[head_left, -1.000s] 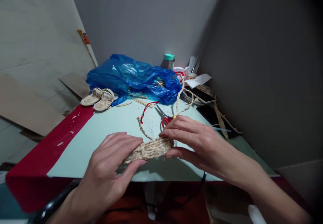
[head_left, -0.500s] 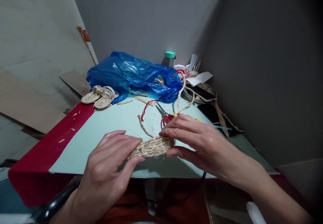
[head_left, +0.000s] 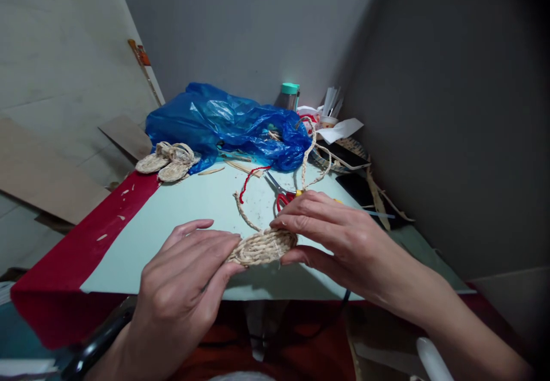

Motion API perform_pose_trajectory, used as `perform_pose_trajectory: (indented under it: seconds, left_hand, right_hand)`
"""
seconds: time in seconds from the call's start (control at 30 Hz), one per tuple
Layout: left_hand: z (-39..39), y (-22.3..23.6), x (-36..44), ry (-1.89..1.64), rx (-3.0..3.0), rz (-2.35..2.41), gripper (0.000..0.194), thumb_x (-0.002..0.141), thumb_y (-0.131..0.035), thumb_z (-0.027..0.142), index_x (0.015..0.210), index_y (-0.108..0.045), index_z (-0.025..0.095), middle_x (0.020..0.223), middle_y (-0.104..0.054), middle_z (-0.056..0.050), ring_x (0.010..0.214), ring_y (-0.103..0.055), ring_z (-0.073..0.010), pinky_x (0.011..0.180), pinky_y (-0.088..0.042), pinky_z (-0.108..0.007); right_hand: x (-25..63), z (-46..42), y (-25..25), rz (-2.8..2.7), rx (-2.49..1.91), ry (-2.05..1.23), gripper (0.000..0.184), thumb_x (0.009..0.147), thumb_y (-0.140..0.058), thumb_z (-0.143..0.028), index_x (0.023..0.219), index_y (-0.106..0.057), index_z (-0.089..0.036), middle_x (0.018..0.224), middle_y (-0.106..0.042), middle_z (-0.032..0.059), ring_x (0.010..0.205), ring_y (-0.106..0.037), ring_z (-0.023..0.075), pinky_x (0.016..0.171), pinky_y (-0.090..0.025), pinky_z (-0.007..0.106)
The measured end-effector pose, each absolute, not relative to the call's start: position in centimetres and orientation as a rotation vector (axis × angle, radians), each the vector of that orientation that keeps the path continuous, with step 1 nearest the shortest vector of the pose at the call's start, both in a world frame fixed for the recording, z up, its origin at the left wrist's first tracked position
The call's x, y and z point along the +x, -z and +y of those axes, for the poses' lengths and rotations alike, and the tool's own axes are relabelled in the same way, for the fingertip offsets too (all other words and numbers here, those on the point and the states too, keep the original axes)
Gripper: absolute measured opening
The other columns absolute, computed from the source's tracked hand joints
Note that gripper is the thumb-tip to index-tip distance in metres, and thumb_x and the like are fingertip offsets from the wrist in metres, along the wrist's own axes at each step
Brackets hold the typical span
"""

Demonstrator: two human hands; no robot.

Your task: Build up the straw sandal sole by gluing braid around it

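Straw-braid piece: coiled into a long oval, held between both hands over the front part of the table
Left fingers: the left end is pinched by the left hand, the thumb placed at the near edge and the fingers laid over the far side; the farthest finger is set slightly apart
Right fingers: the right end is pinched by the right hand, the fingers pressed together above and the thumb placed below
Braid tail: extended from the far edge of the piece onto the pale green sheet
Red yarn: laid in a curve, one end just beside the tail's tip, the other near the scissors
Scissors: placed beyond the right hand, the red handles partly covered by its fingers
Braided cord: looped beside the blue plastic bag, well clear of the left hand
Straw sandals: set as a pair at the far left, on the edge of the red cloth
Blue plastic bag: crumpled along the rear, straw scraps visible in its mouth
Teal-lidded jar: stood behind the bag
White paper: lodged at the far right
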State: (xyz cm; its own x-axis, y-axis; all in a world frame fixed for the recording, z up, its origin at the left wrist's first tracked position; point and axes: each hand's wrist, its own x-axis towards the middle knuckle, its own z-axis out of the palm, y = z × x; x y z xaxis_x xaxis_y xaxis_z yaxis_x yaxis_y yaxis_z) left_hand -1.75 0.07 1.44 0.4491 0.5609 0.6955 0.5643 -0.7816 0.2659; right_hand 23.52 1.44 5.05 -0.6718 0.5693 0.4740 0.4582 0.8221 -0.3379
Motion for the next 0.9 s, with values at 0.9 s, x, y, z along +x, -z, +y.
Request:
perform_pose_trajectory:
  seconds: [0.9]
  left_hand:
    - [2.2, -3.7, -2.1, 1.719, -3.25, -2.012, 0.015, 0.089, -0.068, 0.035, 0.084, -0.075, 0.023, 0.085, -0.075, -0.002, 0.085, -0.072, -0.0226, 0.068, -0.058, -0.027]
  right_hand:
    - [21.8, 6.0, -10.5, -2.767, -0.514, -0.268, 0.019, 0.1, -0.061, -0.027, 0.113, -0.072, -0.02, 0.124, -0.069, 0.0033, 0.11, -0.057, 0.0197, 0.096, -0.046, 0.035]
